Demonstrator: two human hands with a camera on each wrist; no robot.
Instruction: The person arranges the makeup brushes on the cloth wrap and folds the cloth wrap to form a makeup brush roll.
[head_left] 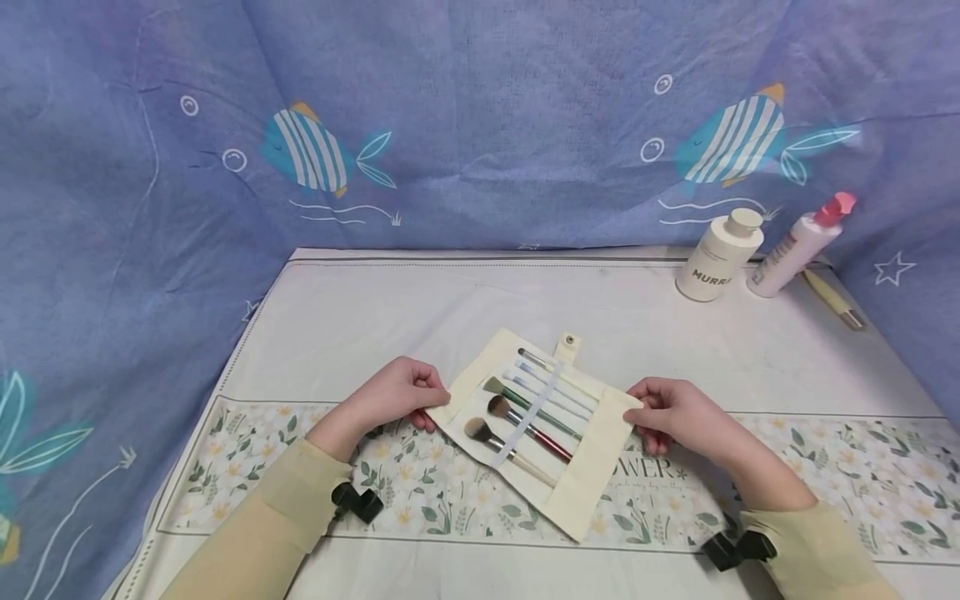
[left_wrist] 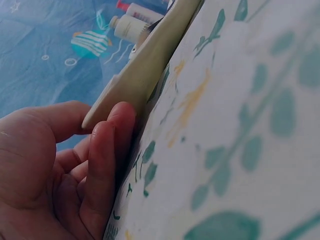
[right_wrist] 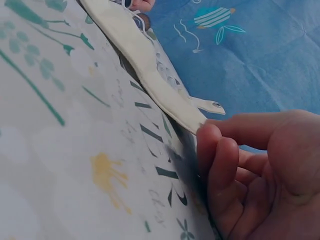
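An unfolded cream fabric brush case [head_left: 596, 454] lies at a slant in the middle of the table. Several makeup brushes sit in it under a pale elastic band [head_left: 534, 408], among them a red-handled brush [head_left: 543, 439] and a green-handled brush [head_left: 540, 404]. A snap tab [head_left: 569, 346] sticks out from its far edge. My left hand [head_left: 401, 390] pinches the left corner of the case between thumb and fingers. At the opposite end, my right hand [head_left: 678, 414] pinches the right corner. Both wrist views show the fabric edge [left_wrist: 132, 85] between thumb and fingertips.
At the back right stand a white bottle [head_left: 716, 260] marked MURRA and a pump bottle [head_left: 795, 254] with a pink top. A wooden-handled brush [head_left: 834, 298] lies beside them near the right edge. A blue fish-print curtain [head_left: 480, 125] hangs behind the floral tablecloth [head_left: 300, 467].
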